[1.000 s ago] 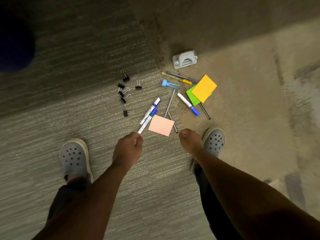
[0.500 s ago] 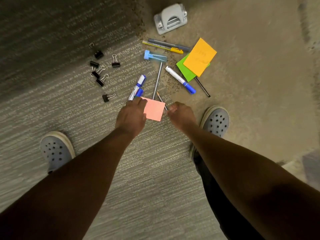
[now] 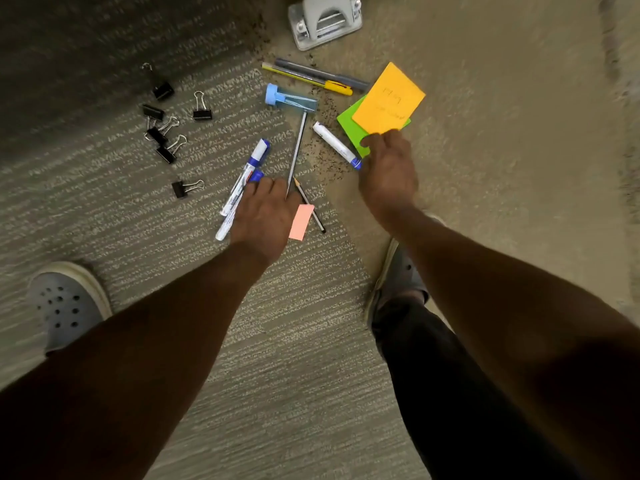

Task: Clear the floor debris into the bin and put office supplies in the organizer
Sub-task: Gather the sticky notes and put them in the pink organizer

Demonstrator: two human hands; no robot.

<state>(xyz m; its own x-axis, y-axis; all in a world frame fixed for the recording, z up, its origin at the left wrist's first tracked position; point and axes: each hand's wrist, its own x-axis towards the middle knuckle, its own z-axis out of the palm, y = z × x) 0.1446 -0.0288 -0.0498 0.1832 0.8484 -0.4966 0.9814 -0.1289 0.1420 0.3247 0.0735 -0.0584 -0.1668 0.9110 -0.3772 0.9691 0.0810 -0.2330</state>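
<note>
Carpet — supplies between hands

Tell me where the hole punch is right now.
The hole punch sits at the head view's top edge, centre-right, just beyond the grey pen and yellow pen.

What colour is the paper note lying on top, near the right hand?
Orange-yellow; the top note overlaps a green note. Head view shows it best.
</note>
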